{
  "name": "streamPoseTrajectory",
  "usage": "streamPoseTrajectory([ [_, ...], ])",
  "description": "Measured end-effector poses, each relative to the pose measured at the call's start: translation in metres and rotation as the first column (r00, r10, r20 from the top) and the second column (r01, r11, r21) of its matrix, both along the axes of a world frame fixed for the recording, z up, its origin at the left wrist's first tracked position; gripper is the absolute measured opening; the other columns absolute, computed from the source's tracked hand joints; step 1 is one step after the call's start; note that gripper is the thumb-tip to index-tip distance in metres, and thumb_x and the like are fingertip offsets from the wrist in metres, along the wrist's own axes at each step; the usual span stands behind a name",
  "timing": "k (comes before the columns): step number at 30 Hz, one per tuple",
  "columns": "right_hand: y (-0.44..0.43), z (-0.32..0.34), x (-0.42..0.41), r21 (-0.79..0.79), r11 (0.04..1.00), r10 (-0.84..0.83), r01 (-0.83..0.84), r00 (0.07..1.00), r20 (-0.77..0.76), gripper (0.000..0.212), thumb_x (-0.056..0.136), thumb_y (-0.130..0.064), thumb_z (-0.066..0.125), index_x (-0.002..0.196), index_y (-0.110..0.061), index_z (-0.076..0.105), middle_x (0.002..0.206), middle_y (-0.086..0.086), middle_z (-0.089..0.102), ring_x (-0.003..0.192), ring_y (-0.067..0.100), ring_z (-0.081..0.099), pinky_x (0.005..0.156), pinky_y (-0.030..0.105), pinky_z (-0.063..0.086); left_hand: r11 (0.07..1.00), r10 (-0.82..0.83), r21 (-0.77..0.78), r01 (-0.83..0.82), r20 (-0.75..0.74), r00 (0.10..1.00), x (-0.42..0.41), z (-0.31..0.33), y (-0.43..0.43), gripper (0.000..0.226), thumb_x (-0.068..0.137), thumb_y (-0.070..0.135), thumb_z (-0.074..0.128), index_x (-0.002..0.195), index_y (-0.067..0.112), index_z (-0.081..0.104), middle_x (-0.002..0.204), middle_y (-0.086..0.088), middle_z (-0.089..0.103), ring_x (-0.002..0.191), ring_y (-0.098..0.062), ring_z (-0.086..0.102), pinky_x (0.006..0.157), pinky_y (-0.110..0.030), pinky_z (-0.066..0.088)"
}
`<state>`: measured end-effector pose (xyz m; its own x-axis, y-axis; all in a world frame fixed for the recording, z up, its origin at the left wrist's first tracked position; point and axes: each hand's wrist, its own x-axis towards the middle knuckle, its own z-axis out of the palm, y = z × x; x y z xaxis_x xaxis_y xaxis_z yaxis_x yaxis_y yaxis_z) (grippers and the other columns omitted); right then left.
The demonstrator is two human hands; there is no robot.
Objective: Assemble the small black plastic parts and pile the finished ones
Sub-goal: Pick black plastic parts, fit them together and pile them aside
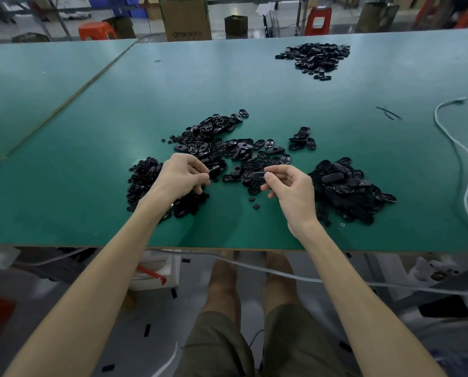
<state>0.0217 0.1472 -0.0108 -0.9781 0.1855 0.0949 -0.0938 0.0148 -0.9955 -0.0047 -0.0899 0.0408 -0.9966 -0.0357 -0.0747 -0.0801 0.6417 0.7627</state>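
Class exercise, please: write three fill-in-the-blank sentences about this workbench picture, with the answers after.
The oval part is pinched by the person's ____ hand.
The cable on the table is ____ in colour.
Every part in the far pile is ____.
Answers: right; white; black.

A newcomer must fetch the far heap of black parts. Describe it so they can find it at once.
Start at the green table. The near heaps of black parts crowd together toward its front edge; look past them to the far right. The far heap lies there alone, with bare green all round it.
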Motion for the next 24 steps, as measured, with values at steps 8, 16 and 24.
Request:
streamPoseTrajectory([
  [8, 0.0, 0.002, 0.001, -0.007, 1.0, 0.011, -0.011, 1.0, -0.016, 0.013, 0.096, -0.004, 0.069, 0.099, -0.014, 0.075, 0.081, -0.001, 0.077, 0.075, 0.014, 0.074, 0.062, 0.021, 0.054, 0.98, -0.089, 0.181, 0.085, 0.013, 0.996, 0.004, 0.007, 0.011, 0.003, 0.095, 0.012, 0.072, 0.093, 0.013, 0.073, 0.084, -0.001, 0.079, 0.067, -0.011, 0.073, 0.053, -0.016, 0.045],
  [16, -0.002, 0.003, 0.002, -0.032, 0.999, 0.01, -0.011, 0.999, -0.032, 0.012, 0.095, -0.003, 0.07, 0.102, -0.01, 0.077, 0.084, 0.001, 0.078, 0.077, 0.017, 0.076, 0.06, 0.023, 0.053, 0.946, -0.143, 0.287, 0.149, -0.044, 0.989, 0.009, 0.001, 0.047, 0.003, 0.095, 0.01, 0.071, 0.097, 0.01, 0.072, 0.078, 0.001, 0.076, 0.064, -0.01, 0.07, 0.052, -0.017, 0.045],
  [24, -0.002, 0.004, 0.002, -0.144, 0.99, 0.006, -0.012, 0.999, -0.041, 0.008, 0.096, -0.002, 0.069, 0.104, -0.001, 0.067, 0.094, 0.013, 0.075, 0.083, 0.025, 0.079, 0.061, 0.026, 0.059, 0.884, -0.012, 0.468, 0.026, -0.033, 0.999, 0.014, -0.012, 0.068, 0.014, 0.092, 0.008, 0.075, 0.104, 0.01, 0.07, 0.081, 0.002, 0.075, 0.062, -0.007, 0.067, 0.055, -0.017, 0.047],
])
